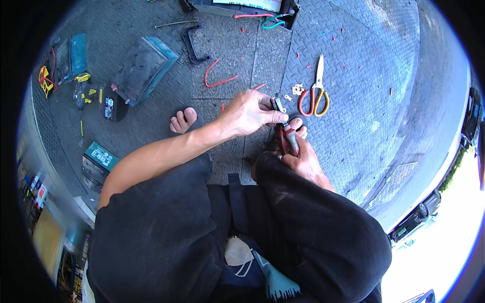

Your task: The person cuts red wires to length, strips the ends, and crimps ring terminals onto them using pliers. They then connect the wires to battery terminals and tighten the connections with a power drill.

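My right hand (304, 160) is wrapped round the red and grey handles of a pair of pliers (290, 137), held in front of my right knee. Close to the pliers' metal head is my left hand (248, 112), thumb and fingers pinched together; the small thing between them is mostly hidden. A short piece of red wire (258, 87) shows just beyond its knuckles. Right of the pliers lie scissors (318, 87) with one red and one orange handle, blades pointing away. Beside them is a small heap of copper-coloured terminals (298, 90).
A bent red wire (218, 82) and a black bracket-shaped handle (192, 45) lie ahead on the patterned floor. Dark block batteries (139, 70) stand to the left, near a yellow and black tool (81, 90). An open black case (288, 14) with red and green wires is at the far edge.
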A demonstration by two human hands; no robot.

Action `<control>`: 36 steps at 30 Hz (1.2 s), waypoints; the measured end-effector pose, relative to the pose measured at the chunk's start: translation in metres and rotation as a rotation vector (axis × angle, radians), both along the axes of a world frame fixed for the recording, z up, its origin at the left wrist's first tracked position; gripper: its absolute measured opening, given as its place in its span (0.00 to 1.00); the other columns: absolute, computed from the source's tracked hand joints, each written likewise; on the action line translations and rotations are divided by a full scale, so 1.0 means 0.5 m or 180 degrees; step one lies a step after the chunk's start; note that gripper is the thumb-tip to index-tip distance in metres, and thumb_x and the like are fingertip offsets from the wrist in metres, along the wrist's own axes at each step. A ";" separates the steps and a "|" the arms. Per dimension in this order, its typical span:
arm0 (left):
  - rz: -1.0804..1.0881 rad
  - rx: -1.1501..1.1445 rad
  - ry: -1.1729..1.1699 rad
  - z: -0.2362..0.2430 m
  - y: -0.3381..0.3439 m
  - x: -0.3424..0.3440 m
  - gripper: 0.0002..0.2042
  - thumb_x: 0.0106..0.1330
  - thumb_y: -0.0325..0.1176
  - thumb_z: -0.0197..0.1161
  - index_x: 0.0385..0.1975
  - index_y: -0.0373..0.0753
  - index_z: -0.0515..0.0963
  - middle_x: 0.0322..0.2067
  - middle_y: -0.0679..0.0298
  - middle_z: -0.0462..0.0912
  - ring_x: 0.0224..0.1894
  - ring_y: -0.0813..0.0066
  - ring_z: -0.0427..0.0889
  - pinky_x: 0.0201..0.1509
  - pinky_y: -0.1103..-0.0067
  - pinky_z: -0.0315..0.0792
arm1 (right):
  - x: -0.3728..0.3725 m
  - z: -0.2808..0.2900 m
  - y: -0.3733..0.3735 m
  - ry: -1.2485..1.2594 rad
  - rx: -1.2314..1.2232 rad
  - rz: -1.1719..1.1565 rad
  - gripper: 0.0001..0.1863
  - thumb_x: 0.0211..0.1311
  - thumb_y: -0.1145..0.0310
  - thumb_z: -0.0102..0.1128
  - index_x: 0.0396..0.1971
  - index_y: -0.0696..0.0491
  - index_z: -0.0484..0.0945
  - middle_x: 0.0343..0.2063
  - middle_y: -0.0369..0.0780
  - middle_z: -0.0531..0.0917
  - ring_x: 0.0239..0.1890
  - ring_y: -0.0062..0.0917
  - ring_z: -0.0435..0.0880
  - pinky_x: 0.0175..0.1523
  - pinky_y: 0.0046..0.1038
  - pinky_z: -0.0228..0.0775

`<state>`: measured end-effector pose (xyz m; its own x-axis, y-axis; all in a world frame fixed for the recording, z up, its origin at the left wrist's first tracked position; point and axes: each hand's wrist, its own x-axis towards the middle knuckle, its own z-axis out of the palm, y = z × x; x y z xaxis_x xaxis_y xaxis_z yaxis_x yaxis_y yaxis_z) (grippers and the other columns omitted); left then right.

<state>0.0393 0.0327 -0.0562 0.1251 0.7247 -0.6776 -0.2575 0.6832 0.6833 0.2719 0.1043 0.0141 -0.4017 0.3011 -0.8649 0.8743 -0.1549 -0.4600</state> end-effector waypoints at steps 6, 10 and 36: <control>-0.0022 -0.0049 -0.0189 -0.025 -0.007 0.046 0.14 0.74 0.41 0.75 0.41 0.33 0.89 0.33 0.66 0.91 0.30 0.84 0.84 0.34 0.82 0.76 | 0.037 -0.050 -0.023 -0.0009 0.0197 -0.0056 0.25 0.56 0.68 0.66 0.55 0.57 0.79 0.43 0.54 0.88 0.50 0.53 0.87 0.59 0.45 0.76; -0.0087 -0.0016 0.0209 -0.038 -0.012 0.064 0.17 0.75 0.44 0.74 0.41 0.32 0.89 0.31 0.65 0.92 0.30 0.83 0.86 0.33 0.81 0.78 | 0.071 -0.085 -0.035 0.0241 0.0232 -0.0194 0.25 0.56 0.69 0.65 0.56 0.57 0.80 0.40 0.55 0.88 0.48 0.55 0.88 0.56 0.45 0.77; 0.0202 -0.0069 0.0085 -0.010 0.041 0.004 0.11 0.79 0.34 0.67 0.46 0.30 0.88 0.33 0.65 0.91 0.29 0.81 0.86 0.36 0.79 0.81 | 0.045 -0.122 0.024 0.0101 -0.0166 -0.0156 0.27 0.63 0.67 0.65 0.63 0.54 0.76 0.51 0.57 0.79 0.60 0.51 0.77 0.63 0.50 0.70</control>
